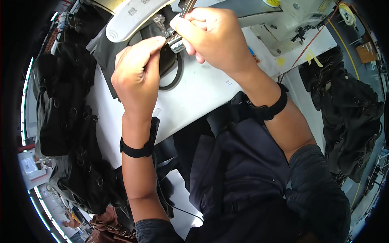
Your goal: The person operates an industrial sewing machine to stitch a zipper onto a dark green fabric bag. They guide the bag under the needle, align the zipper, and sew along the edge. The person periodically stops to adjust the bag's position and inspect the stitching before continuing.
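Observation:
A white sewing machine head [139, 18] reaches in at the top, its needle and presser foot area [161, 23] between my hands. My left hand [135, 69] is closed in a pinch, fingertips against a small toothed metal part [173, 39] below the needle; whatever lies between them is too small to make out. My right hand [216, 38] is closed around a slim dark metal tool [187, 6], whose kind is partly hidden by the fingers. Its lower fingers rest beside a shiny metal block [177, 45]. Dark fabric [107, 60] with a black strap loop [175, 79] lies under the machine.
Piles of black bags or fabric pieces with metal rings [67, 97] stand at the left, more black pieces [344, 109] at the right. The white table [194, 105] ends near my lap. A recessed tray [279, 38] and a cord [310, 52] are at the right back.

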Available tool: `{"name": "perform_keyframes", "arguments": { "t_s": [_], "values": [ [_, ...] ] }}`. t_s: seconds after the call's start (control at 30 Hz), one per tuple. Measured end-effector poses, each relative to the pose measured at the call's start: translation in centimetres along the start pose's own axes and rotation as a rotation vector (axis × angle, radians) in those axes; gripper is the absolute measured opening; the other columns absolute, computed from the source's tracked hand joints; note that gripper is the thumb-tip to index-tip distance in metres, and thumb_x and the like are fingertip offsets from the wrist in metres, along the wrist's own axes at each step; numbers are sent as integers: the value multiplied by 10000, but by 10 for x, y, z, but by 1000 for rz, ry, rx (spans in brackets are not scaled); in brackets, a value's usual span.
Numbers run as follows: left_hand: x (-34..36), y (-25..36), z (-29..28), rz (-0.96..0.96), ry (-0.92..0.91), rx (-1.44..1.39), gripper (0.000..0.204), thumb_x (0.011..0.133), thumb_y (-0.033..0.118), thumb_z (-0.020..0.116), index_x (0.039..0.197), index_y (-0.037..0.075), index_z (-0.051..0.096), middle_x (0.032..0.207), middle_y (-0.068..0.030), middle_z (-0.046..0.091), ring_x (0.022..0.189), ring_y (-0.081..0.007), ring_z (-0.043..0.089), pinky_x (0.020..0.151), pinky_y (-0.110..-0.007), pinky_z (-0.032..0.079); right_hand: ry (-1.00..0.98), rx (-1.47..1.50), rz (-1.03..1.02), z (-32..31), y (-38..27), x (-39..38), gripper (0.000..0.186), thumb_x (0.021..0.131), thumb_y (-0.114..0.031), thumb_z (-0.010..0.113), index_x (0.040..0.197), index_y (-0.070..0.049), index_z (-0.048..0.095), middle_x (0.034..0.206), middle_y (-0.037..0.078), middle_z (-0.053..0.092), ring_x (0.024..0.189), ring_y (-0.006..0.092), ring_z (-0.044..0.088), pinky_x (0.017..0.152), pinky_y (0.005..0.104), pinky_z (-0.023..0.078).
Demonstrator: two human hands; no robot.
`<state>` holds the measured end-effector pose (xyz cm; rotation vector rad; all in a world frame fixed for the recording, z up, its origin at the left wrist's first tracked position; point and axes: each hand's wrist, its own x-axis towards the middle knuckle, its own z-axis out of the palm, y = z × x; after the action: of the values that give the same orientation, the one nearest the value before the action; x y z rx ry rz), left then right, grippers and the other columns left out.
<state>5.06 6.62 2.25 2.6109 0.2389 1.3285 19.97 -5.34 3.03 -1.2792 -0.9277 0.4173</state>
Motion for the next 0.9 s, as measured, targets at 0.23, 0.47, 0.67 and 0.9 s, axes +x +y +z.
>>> {"name": "perform_keyframes", "arguments": {
  "t_s": [0.23, 0.47, 0.67, 0.9],
  "values": [
    [7, 4, -4, 54, -23, 26, 159, 872, -18, 749, 1003, 57, 800, 973, -82, 795, 897, -218, 751, 897, -316, 540, 36, -322, -639, -5, 27, 12, 101, 875, -43, 697, 792, 0, 660, 692, 137, 645, 597, 298, 632, 564, 370, 502],
    [51, -38, -33, -54, -479, -63, 238, 965, 62, 585, 1156, 9, 717, 1022, -184, 739, 921, -298, 727, 875, -362, 551, -29, -574, -845, -14, 33, 18, 46, 843, -66, 698, 850, -21, 695, 773, 110, 682, 663, 276, 659, 598, 373, 520],
    [65, -36, -36, 293, -627, 183, 217, 989, 80, 586, 1152, -32, 675, 1062, -226, 677, 1062, -383, 653, 941, -433, 520, 20, 13, 76, -2, 5, -1, 296, 970, -189, 674, 741, -2, 689, 546, 18, 611, 430, 63, 517, 421, 254, 410],
    [54, 15, -63, 272, -727, 360, 121, 964, 121, 659, 995, 6, 681, 837, -150, 693, 806, -346, 674, 738, -440, 508, 34, 83, 146, 4, -7, -1, 242, 988, -166, 686, 867, 41, 718, 564, 13, 610, 447, 51, 505, 409, 254, 370]
  ]
}}
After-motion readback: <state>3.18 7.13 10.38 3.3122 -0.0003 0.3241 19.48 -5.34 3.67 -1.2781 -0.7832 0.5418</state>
